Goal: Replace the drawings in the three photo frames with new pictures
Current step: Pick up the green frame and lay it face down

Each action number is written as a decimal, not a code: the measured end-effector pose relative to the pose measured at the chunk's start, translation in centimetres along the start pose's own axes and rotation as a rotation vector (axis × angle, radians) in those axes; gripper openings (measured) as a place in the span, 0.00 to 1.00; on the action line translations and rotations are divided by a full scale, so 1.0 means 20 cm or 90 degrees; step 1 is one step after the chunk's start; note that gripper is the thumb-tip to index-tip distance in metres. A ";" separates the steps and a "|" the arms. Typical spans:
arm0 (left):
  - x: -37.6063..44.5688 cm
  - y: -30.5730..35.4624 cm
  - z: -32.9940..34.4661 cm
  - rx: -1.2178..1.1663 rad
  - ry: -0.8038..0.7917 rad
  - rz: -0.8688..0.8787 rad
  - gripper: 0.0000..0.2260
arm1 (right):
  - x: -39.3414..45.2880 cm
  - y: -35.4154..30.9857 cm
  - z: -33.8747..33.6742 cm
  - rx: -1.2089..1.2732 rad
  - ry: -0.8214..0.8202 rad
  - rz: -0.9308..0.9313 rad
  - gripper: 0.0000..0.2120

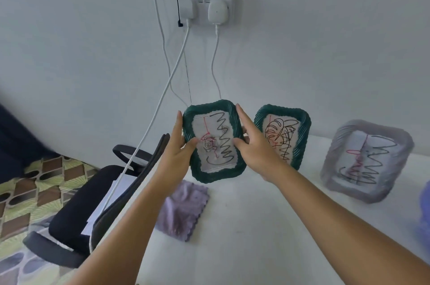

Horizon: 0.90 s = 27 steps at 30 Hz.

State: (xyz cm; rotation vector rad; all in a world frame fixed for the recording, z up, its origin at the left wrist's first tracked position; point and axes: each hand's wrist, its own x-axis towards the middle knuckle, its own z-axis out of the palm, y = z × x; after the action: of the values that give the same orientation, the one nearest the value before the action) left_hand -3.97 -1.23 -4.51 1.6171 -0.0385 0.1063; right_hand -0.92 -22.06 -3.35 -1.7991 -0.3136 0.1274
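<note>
A person holds a green frame (215,141) upright in the air above a white table (244,226), its long axis near vertical and its drawing facing them. The left hand (178,143) grips its left edge and the right hand (252,145) its right, thumbs on the front, fingers mostly extended. A second green frame (282,136) stands just behind on the right, and a grey frame (367,160) farther right.

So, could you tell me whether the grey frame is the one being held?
No, both hands hold a green frame; the grey frame stands untouched on the table.
</note>
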 end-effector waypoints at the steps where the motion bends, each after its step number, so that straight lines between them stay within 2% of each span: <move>1: -0.04 0.00 0.02 -0.028 -0.010 0.003 0.31 | -0.04 0.02 -0.01 0.011 0.006 -0.006 0.37; 7: -0.20 -0.03 0.19 -0.118 -0.060 0.000 0.28 | -0.26 0.16 -0.08 0.089 0.045 0.018 0.38; 17: -0.28 -0.02 0.47 -0.217 -0.152 -0.113 0.28 | -0.56 0.23 -0.28 0.214 0.072 0.053 0.37; 24: -0.33 -0.02 0.61 -0.083 -0.189 -0.091 0.28 | -0.73 0.28 -0.37 0.190 0.146 0.051 0.36; 27: -0.34 -0.01 0.68 0.042 -0.153 -0.070 0.27 | -0.79 0.30 -0.40 0.141 0.195 0.049 0.35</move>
State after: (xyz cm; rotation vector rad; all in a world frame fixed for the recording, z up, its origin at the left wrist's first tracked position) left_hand -10.15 -15.08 -6.05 1.6880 -0.1332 -0.1734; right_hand -13.08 -35.24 -8.32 -1.5825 -0.0098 -0.0578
